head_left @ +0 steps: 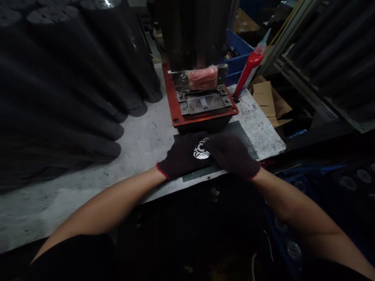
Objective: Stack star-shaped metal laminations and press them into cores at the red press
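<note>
Both of my hands wear black gloves with red cuffs and meet over a dark green mat [244, 136] at the table's front edge. A round silver metal disc with cut-out slots [201, 152] lies between them. My left hand [180, 156] is closed on the disc from the left. From the right, my right hand [234, 156] reaches over the disc's edge, its fingers bent and dark, so their exact hold is hard to see. Just beyond the hands stands a red-based metal fixture [175, 117] with a steel plate [205, 102] and a pink wrapped block [203, 78].
Stacks of dark grey cylinders [117, 58] fill the left of the grey table [140, 156]. A red bottle with a nozzle [249, 72] leans right of the fixture, near a blue bin [237, 58] and cardboard [265, 97]. Similar discs [293, 249] lie in blue trays at lower right.
</note>
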A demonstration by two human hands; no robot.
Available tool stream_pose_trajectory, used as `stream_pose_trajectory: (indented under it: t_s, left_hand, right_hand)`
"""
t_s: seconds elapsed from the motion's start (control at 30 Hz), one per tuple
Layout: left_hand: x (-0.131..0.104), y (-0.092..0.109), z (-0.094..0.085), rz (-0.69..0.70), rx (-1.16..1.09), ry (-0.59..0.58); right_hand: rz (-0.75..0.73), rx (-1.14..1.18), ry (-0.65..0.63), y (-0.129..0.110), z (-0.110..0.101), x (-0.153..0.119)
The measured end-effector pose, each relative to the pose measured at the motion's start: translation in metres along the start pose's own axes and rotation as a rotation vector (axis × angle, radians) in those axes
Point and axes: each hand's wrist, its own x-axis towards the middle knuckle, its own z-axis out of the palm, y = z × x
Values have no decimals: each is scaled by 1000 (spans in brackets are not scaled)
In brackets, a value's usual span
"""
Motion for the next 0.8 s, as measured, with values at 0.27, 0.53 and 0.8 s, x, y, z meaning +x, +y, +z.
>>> stream_pose_trajectory:
  t_s: [0.27, 0.53, 0.8]
  left_hand:
    - [-5, -17, 6, 81, -75, 27]
    - [-2, -7, 4, 71, -2, 28]
    - [1, -10, 9, 61, 64, 15]
  right_hand:
    - [-412, -347, -49, 13, -52, 109]
    - [-5, -27, 180, 6, -14, 35]
    - [336, 193, 82, 21, 23, 3]
